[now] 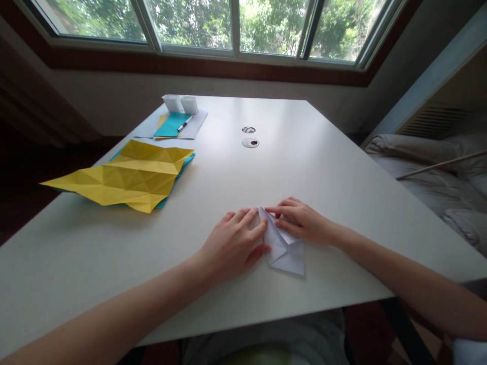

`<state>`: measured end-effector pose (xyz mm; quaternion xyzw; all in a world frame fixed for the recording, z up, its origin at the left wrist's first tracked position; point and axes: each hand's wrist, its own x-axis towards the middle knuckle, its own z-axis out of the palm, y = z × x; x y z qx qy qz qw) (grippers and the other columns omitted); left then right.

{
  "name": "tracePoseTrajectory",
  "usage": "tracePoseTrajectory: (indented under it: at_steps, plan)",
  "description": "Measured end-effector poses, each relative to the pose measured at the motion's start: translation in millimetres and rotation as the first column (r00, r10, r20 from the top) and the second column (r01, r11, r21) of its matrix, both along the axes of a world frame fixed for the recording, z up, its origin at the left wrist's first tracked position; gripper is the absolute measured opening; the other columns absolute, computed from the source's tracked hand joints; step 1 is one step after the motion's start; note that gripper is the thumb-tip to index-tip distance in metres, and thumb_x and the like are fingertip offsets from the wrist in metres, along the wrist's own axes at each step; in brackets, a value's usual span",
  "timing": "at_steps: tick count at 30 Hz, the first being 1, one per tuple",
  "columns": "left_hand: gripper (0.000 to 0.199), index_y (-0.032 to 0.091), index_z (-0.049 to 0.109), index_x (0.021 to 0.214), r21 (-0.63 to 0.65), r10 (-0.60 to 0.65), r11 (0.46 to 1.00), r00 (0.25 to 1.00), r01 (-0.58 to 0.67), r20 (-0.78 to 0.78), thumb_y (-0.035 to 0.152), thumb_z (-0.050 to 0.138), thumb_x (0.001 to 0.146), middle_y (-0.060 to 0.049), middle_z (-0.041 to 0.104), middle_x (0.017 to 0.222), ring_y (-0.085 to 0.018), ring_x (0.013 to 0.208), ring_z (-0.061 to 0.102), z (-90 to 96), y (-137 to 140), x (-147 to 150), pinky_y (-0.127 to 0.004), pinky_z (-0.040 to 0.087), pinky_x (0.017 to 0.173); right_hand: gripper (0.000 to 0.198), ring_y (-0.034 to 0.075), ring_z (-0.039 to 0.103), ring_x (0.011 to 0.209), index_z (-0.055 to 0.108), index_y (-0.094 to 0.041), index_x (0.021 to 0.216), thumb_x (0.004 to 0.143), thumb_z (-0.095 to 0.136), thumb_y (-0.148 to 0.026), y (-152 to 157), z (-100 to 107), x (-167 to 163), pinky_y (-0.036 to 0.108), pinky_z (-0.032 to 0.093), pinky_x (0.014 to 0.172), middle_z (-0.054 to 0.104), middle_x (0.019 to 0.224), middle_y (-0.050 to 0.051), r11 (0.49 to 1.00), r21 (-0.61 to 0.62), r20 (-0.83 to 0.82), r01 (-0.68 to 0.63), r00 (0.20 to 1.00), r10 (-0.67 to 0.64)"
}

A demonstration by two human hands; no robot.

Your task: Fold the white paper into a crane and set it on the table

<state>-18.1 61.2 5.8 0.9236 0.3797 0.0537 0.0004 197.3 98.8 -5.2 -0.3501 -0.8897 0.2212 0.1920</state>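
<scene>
Just between hands (238,242), folded paper (281,248).

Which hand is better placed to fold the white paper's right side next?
Probably the right hand: it touches the right side of the white paper, while the left hand lies at the left edge.

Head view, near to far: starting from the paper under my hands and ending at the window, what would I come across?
White folded paper → yellow creased sheet → pen → two small white box-like pieces → window.
</scene>
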Motion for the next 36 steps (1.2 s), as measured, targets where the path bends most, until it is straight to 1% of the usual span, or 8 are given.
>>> tracePoseTrajectory:
  at_steps: [5,15,19,25,28,31,33,36]
  plan:
    - [0.045,0.016,0.047,0.122,-0.014,-0.009,1.0,1.0,0.009,0.023,0.045,0.035,0.089,-0.016,0.046,0.128,-0.029,0.115,0.042,-1.3,1,0,-0.044,0.039,0.09,0.039,0.019,0.05,0.094,0.049,-0.019,0.126,0.088,0.045,-0.029,0,3,0,0.037,0.04,0.089,0.06,0.098,0.009,0.999,-0.019,0.07,-0.027,0.997,0.028]
    - [0.038,0.019,0.052,0.112,-0.037,-0.006,0.999,0.998,0.008,0.055,0.045,0.038,0.088,-0.013,0.048,0.123,-0.028,0.115,0.041,-1.4,2,1,-0.043,0.037,0.092,0.043,0.019,0.048,0.097,0.046,-0.023,0.128,0.085,0.051,-0.027,2,7,0,0.036,0.038,0.091,0.059,0.101,0.007,0.996,-0.047,0.095,-0.075,0.992,0.079]
    - [0.042,0.019,0.051,0.116,-0.033,0.0,0.999,0.999,0.002,0.051,0.047,0.037,0.088,-0.014,0.049,0.121,-0.029,0.115,0.041,1.4,3,0,-0.044,0.037,0.091,0.04,0.02,0.048,0.097,0.049,-0.02,0.125,0.086,0.049,-0.029,3,8,-1,0.037,0.038,0.091,0.06,0.099,0.008,0.996,-0.064,0.096,-0.062,0.993,0.068]
    - [0.042,0.022,0.046,0.124,-0.051,-0.047,0.998,0.998,0.049,0.038,0.043,0.041,0.087,-0.014,0.049,0.119,-0.029,0.116,0.04,6.1,3,-1,-0.044,0.037,0.091,0.028,0.017,0.055,0.085,0.065,-0.019,0.102,0.086,0.049,-0.036,11,14,-2,0.031,0.042,0.08,0.064,0.086,0.006,0.988,-0.129,0.039,0.082,0.996,-0.078]
    - [0.043,0.024,0.044,0.126,-0.07,-0.079,0.994,0.996,0.082,0.046,0.043,0.042,0.087,-0.013,0.049,0.119,-0.029,0.115,0.04,5.7,0,1,-0.045,0.036,0.09,0.023,0.016,0.058,0.079,0.069,-0.02,0.09,0.085,0.05,-0.033,14,15,-3,0.026,0.043,0.068,0.067,0.083,0.004,0.964,-0.189,0.047,0.185,0.983,-0.18]
    - [0.045,0.024,0.043,0.128,-0.079,-0.093,0.992,0.995,0.096,0.047,0.041,0.042,0.086,-0.014,0.048,0.119,-0.03,0.115,0.04,5.4,-3,3,-0.045,0.035,0.09,0.02,0.015,0.059,0.074,0.07,-0.022,0.088,0.083,0.052,-0.028,15,14,-1,0.025,0.044,0.064,0.069,0.082,0.002,0.952,-0.219,0.067,0.213,0.977,-0.203]
    - [0.045,0.025,0.042,0.128,-0.076,-0.089,0.993,0.995,0.093,0.051,0.04,0.043,0.086,-0.013,0.047,0.121,-0.03,0.115,0.039,5.2,-4,4,-0.044,0.035,0.091,0.02,0.016,0.059,0.079,0.07,-0.022,0.09,0.083,0.051,-0.024,17,13,3,0.025,0.045,0.068,0.068,0.084,0.003,0.967,-0.184,0.063,0.177,0.984,-0.168]
    - [0.044,0.027,0.042,0.128,-0.076,-0.088,0.993,0.995,0.091,0.052,0.037,0.044,0.085,-0.012,0.047,0.121,-0.029,0.115,0.039,4.6,-2,2,-0.044,0.034,0.091,0.026,0.016,0.057,0.089,0.067,-0.024,0.102,0.082,0.051,-0.017,19,13,11,0.028,0.045,0.078,0.064,0.092,0.005,0.994,-0.106,0.048,0.013,0.999,-0.008]
